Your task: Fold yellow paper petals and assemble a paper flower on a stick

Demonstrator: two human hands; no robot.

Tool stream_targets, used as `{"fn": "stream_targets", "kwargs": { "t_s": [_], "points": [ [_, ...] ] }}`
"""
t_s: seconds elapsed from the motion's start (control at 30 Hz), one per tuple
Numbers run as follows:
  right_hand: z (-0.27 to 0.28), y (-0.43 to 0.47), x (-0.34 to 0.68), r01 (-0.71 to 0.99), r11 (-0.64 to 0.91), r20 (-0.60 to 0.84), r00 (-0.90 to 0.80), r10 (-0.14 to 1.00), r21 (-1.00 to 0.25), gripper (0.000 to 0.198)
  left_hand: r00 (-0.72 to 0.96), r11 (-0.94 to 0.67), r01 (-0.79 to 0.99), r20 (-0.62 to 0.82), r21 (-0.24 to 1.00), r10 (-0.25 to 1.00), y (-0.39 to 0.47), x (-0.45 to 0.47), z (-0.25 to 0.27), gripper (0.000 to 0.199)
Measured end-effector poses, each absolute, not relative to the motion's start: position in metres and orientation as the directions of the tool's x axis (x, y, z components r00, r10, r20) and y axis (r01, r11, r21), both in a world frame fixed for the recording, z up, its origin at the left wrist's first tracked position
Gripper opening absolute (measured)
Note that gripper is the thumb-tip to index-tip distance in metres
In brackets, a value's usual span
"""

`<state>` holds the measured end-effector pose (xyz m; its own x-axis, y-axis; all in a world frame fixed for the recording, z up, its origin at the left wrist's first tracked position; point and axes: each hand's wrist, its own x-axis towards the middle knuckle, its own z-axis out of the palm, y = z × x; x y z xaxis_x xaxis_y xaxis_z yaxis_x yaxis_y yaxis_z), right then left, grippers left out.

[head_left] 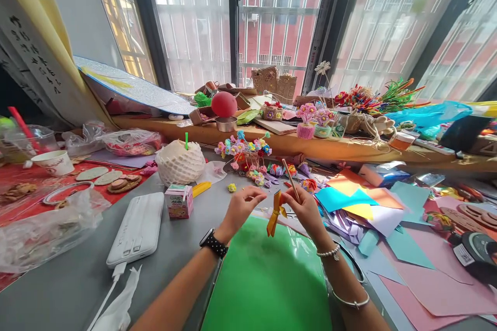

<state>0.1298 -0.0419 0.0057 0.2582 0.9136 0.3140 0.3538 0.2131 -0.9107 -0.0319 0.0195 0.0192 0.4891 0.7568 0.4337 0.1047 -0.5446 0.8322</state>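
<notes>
My right hand (306,208) holds the yellow bow (276,211) and stick (289,177), best pinched gently; left hand (239,209) narrowed, contents unclear.

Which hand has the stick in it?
The right hand, above the beaded bracelet, grips the stick. The left hand, wearing the watch, has no stick.

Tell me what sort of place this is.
Probably a craft workspace, judging by the loose colored sheets, small artificial flowers and the folded yellow piece in the right hand.
</notes>
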Motion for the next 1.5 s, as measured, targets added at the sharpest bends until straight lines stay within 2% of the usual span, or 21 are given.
{"fn": "stream_targets", "kwargs": {
  "t_s": [0.13,0.27,0.63,1.0,1.33,1.5],
  "points": [
    [0.005,-0.042,0.128,0.414,0.200,0.327,0.262,0.908,-0.888,0.026,0.582,-0.329,0.046,0.242,0.943,0.776,0.016,-0.026,0.002,0.027],
    [0.005,-0.042,0.124,0.446,0.207,0.345,0.254,0.904,-0.871,0.023,0.591,-0.222,-0.026,0.194,0.975,0.783,0.010,-0.020,-0.003,0.034],
    [0.004,-0.043,0.113,0.438,0.193,0.325,0.251,0.912,-0.878,0.022,0.572,-0.237,0.046,0.169,0.970,0.802,0.005,-0.022,-0.003,0.033],
    [0.000,-0.041,0.116,0.451,0.192,0.341,0.276,0.898,-0.871,0.017,0.510,-0.194,0.009,0.162,0.981,0.845,0.006,-0.022,-0.004,0.032],
    [0.001,-0.040,0.117,0.446,0.163,0.289,0.230,0.929,-0.880,0.011,0.487,-0.156,-0.025,0.148,0.988,0.861,0.006,-0.020,-0.010,0.031],
    [0.001,-0.041,0.119,0.448,0.151,0.266,0.206,0.942,-0.881,0.012,0.533,-0.118,-0.050,0.126,0.992,0.837,0.008,-0.020,-0.013,0.031]
  ]
}}
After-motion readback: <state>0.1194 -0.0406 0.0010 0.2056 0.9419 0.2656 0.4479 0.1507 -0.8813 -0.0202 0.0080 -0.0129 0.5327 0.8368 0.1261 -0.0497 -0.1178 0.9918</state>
